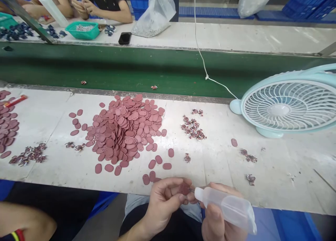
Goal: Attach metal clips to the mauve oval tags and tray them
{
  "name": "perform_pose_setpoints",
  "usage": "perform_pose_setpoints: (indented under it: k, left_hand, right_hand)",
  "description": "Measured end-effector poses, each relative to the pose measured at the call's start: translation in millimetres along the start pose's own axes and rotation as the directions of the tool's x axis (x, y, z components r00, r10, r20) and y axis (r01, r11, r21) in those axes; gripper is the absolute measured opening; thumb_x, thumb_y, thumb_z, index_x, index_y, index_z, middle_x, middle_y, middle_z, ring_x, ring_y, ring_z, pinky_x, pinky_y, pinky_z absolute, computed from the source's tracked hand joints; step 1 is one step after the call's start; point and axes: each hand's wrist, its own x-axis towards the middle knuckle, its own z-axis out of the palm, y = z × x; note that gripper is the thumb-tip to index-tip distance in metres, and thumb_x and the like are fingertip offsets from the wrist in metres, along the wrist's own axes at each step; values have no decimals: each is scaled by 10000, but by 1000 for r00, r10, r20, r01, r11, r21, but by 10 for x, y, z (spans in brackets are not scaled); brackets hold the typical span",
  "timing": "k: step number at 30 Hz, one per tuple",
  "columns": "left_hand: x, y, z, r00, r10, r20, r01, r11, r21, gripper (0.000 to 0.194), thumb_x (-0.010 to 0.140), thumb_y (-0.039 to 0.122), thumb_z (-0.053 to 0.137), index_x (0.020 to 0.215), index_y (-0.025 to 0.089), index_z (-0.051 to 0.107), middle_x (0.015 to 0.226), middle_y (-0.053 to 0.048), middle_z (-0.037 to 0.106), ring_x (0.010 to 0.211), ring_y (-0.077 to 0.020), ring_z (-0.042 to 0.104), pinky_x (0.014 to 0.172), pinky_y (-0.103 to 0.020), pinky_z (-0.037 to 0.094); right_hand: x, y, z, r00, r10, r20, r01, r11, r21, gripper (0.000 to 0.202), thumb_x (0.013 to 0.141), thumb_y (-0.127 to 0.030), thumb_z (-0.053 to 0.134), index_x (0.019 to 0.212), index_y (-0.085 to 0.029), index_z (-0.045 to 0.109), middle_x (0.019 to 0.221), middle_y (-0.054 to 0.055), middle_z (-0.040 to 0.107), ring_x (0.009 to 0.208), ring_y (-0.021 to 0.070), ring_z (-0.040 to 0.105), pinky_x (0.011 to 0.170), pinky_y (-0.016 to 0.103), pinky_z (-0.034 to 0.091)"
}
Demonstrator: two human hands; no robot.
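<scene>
Between the thumb and fingers of my left hand [168, 202] is a small reddish-brown oval piece [184, 189], partly covered by the fingers. My right hand [220, 213] is wrapped round a translucent squeeze bottle [231, 207], tilted so that its thin nozzle points left at the piece. Whether the tip touches it I cannot tell. Beyond my hands lies a large heap of flat oval pieces [126, 129], with several loose ones around its edge. Right of the heap are small brown-and-white assembled parts [193, 127] in a cluster.
A pale blue fan [280, 110] lies at the right of the white bench [217, 157]. Behind runs a green conveyor belt [173, 73]. Across it, people sit near a green tray [83, 30], a phone [125, 38] and a plastic bag [154, 17]. Another person's arm [26, 220] is at lower left.
</scene>
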Motion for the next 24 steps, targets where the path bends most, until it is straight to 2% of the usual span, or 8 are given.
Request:
perform_pose_setpoints:
  k: [5,11,16,21,22,24]
  left_hand:
    - [4,22,-35,1000,-10,-21,11,999,53,300,847,106,761,1082,293,773,1097,-56,812,798,-134,757,695,-209,577]
    - [-3,33,-65,998,-39,-57,43,996,73,298,835,94,766,1056,293,783,1078,-54,819,786,-151,767,687,-229,586]
    - [-17,6,-84,997,-46,-58,49,997,61,299,837,100,764,1069,287,780,1104,-58,814,805,-172,774,700,-260,596]
    - [-23,8,-86,996,-67,-62,71,995,72,289,839,104,765,1060,290,784,1094,-49,817,795,-157,773,696,-235,588]
    - [-22,12,-85,995,-68,-67,73,995,73,287,837,106,767,1057,290,784,1091,-49,818,795,-156,773,692,-230,587]
    - [-17,20,-82,995,-67,-71,72,994,77,286,831,108,773,1053,288,785,1084,-52,819,792,-157,772,690,-231,586]
  right_hand:
    - [21,-54,-3,999,24,35,-22,998,-52,267,900,-317,688,1147,-223,648,675,5,631,527,193,622,463,319,551]
    - [24,-191,76,971,236,-39,-237,970,-49,225,887,-430,723,1087,-341,670,675,18,608,599,237,610,520,395,548]
    - [19,-180,93,966,255,-38,-253,966,63,222,888,-458,717,1079,-349,685,705,27,604,578,238,586,541,422,504]
    - [26,-205,-1,960,281,-5,-281,960,17,233,872,-405,738,1093,-357,684,707,17,602,617,249,611,587,439,523]
    - [36,-215,-39,947,322,23,-322,946,19,249,859,-370,755,1096,-364,681,733,22,615,651,257,621,613,449,530]
    - [60,-227,-117,880,458,123,-466,884,43,290,825,-306,796,1079,-378,676,796,31,643,736,275,634,689,476,535]
